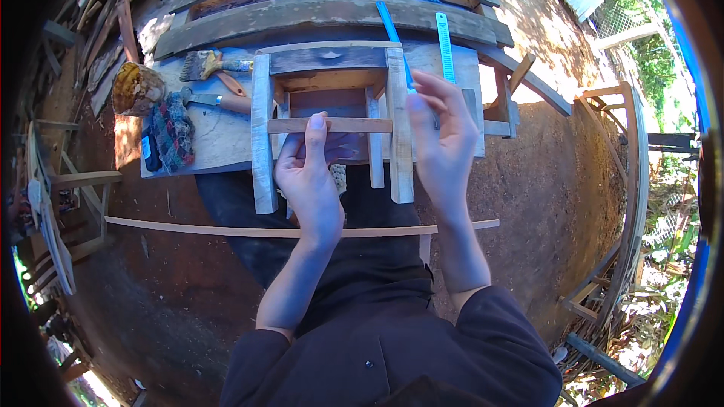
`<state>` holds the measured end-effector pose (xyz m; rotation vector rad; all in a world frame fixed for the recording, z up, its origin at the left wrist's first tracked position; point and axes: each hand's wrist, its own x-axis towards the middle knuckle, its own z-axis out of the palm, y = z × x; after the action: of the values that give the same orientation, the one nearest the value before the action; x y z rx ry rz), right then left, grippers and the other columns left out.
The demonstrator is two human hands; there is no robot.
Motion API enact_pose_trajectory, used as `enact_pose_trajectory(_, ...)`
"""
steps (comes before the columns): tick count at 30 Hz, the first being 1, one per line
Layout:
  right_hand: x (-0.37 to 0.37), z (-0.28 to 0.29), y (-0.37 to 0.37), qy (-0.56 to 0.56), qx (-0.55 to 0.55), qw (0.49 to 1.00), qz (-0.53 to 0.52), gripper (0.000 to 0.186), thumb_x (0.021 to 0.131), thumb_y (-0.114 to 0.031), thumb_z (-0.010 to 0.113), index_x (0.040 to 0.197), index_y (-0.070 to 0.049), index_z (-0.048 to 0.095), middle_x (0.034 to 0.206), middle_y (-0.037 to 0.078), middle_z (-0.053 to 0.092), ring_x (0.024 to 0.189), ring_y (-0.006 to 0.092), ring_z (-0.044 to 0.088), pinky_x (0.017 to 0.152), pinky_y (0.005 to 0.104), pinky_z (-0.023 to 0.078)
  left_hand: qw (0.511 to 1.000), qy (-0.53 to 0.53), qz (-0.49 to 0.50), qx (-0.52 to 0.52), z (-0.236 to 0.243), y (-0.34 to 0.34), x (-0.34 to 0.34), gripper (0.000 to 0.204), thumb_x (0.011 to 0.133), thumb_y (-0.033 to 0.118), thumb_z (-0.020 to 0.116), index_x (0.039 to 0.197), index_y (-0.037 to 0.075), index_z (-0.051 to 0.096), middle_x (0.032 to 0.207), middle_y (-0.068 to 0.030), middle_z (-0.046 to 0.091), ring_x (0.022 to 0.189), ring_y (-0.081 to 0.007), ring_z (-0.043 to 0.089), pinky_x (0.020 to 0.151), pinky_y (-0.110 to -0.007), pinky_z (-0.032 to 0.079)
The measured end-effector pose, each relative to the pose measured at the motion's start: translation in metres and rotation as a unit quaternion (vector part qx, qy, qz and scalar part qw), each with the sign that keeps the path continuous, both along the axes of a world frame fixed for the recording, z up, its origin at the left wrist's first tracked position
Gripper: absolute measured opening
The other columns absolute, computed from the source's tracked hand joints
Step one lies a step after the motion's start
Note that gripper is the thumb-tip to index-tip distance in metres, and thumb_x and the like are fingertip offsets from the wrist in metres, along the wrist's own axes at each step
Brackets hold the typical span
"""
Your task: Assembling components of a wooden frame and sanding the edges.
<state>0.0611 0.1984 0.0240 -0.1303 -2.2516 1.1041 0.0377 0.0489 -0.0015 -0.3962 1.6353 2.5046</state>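
A small wooden stool frame (329, 59) stands on the bench before me, with pale legs and a darker top rail. My left hand (311, 181) is closed on its thin brown crossbar (354, 126), thumb over the front and the other fingers behind, partly hidden. Beside the right leg (400, 128), my right hand (446, 132) is raised with bent fingers and a gap between thumb and fingers; I make out nothing gripped. A blue strip (388, 22) runs down to its fingertips, partly behind the leg. A teal ruler (445, 45) lies just beyond.
On the bench's left lie a wide brush (202, 65), a wooden-handled knife-like tool (215, 102) and a crumpled cloth (172, 132) beside a wood stump (137, 88). Long planks (324, 19) line the back. A thin lath (302, 233) crosses my lap. Wooden frames (630, 151) stand right.
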Motion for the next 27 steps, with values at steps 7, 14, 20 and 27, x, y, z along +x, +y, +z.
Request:
enact_pose_trajectory(7,0.020,-0.016,-0.001,-0.107,-0.579,0.807,0.045,0.047,0.104,-0.019,0.062,0.141,0.005,0.044,0.114,0.016,0.068,0.095,0.0217,0.072,0.085,0.0357,0.061,0.999,-0.001,-0.014,0.029,0.010,0.001,0.001,0.030,0.104,0.027,0.064,0.114,-0.002,0.064,0.102,-0.0124,0.073,0.086,-0.0219,0.076,0.076,-0.031,0.061)
enact_pose_trajectory(14,0.015,-0.018,-0.001,-0.146,-0.660,0.732,0.085,0.047,0.103,-0.020,0.063,0.139,0.005,0.046,0.113,0.018,0.068,0.095,0.0223,0.072,0.085,0.0386,0.062,0.999,0.013,-0.005,0.047,0.007,0.000,0.002,0.029,0.104,0.025,0.064,0.113,-0.002,0.063,0.101,-0.0122,0.073,0.087,-0.0216,0.076,0.077,-0.031,0.061)
enact_pose_trajectory(20,0.016,-0.016,-0.006,-0.122,-0.670,0.726,0.096,0.043,0.104,-0.020,0.062,0.136,0.005,0.048,0.113,0.016,0.066,0.094,0.0212,0.071,0.084,0.0380,0.063,0.998,0.007,-0.008,0.061,0.007,0.001,0.003,0.028,0.104,0.025,0.064,0.113,-0.002,0.064,0.101,-0.0118,0.073,0.087,-0.0210,0.076,0.078,-0.031,0.061)
enact_pose_trajectory(27,0.015,-0.017,-0.007,-0.122,-0.648,0.748,0.079,0.043,0.104,-0.020,0.060,0.136,0.005,0.048,0.115,0.016,0.065,0.095,0.0193,0.070,0.084,0.0380,0.063,0.999,0.029,-0.003,0.038,0.006,0.002,0.002,0.030,0.104,0.026,0.064,0.113,-0.003,0.064,0.101,-0.0112,0.072,0.087,-0.0191,0.075,0.079,-0.031,0.062)
